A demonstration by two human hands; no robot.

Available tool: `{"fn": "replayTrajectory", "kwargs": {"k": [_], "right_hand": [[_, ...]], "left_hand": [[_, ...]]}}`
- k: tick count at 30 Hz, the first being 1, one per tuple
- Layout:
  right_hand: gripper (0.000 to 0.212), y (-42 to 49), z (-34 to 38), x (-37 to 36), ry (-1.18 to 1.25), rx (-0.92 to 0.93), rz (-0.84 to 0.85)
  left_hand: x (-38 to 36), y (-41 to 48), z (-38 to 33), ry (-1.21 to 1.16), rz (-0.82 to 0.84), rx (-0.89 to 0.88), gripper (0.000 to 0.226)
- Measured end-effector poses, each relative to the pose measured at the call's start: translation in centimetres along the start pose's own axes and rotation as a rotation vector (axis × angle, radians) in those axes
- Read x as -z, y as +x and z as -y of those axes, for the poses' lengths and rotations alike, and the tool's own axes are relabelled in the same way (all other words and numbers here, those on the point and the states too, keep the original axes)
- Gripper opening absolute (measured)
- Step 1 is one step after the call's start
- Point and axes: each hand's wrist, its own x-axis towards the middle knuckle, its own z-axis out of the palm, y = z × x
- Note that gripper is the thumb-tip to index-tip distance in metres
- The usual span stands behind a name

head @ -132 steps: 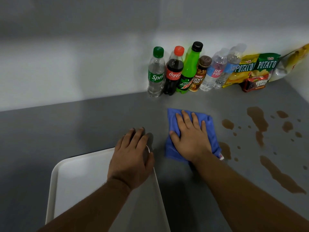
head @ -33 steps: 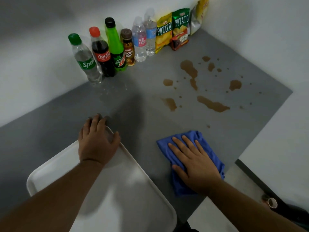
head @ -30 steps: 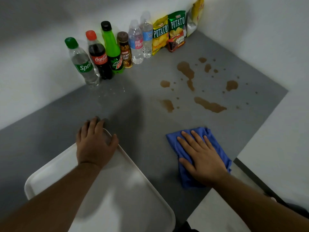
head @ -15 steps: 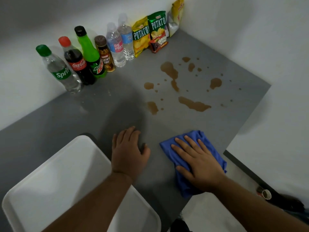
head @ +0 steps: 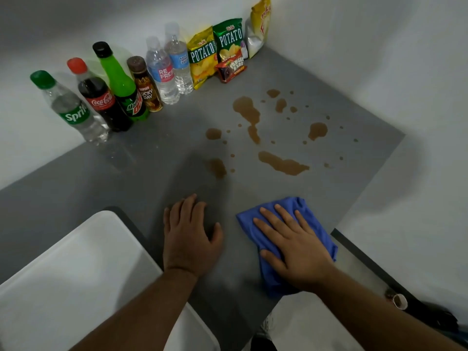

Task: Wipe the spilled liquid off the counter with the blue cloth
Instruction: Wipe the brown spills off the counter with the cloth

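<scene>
Pressing flat, unclenched, right hand (head: 296, 247) pins blue cloth (head: 314, 224) near counter (head: 152, 158) edge; left hand (head: 190, 239) flat.

Flat grey counter (head: 162, 153): brown liquid puddles (head: 281, 164) far right, my blue cloth (head: 291, 206) near right, white plastic tray (head: 76, 269) near left, bottles (head: 121, 84) far.

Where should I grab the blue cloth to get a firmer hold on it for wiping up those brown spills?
Probably the bunched far edge of the blue cloth, coming from above. The right hand lies flat on it with fingers spread, so curling the fingers over that raised fold would gather it. It faces the brown spill; the near end hangs over the counter edge, making a poorer grip.
</scene>
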Motion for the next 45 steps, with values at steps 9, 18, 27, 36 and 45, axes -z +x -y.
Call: {"fn": "replayTrajectory", "kwargs": {"k": [9, 18, 27, 36, 45], "right_hand": [[0.077, 6.6, -1.9, 2.3, -0.049, -0.237, 0.019], [0.07, 1.9, -5.5, 1.4, -0.012, 0.118, 0.03], [0.076, 8.4, -2.4, 2.3, -0.052, -0.018, -0.01], [0.071, 5.5, -5.5, 2.0, -0.059, 0.154, 0.015], [0.068, 9.0, -0.3, 1.8, -0.064, 0.133, 0.052]], "left_hand": [[-0.1, 0.1, -0.3, 0.03, -0.003, -0.006, 0.059], [0.4, -0.1, -0.7, 0.019, -0.018, 0.026, 0.057], [0.6, -0.1, -1.1, 0.049, 0.01, 0.049, 0.06], [1.0, -0.1, -1.3, 0.014, 0.022, 0.067, 0.059], [0.2, 0.0, -0.6, 0.027, 0.031, 0.036, 0.06]]}}
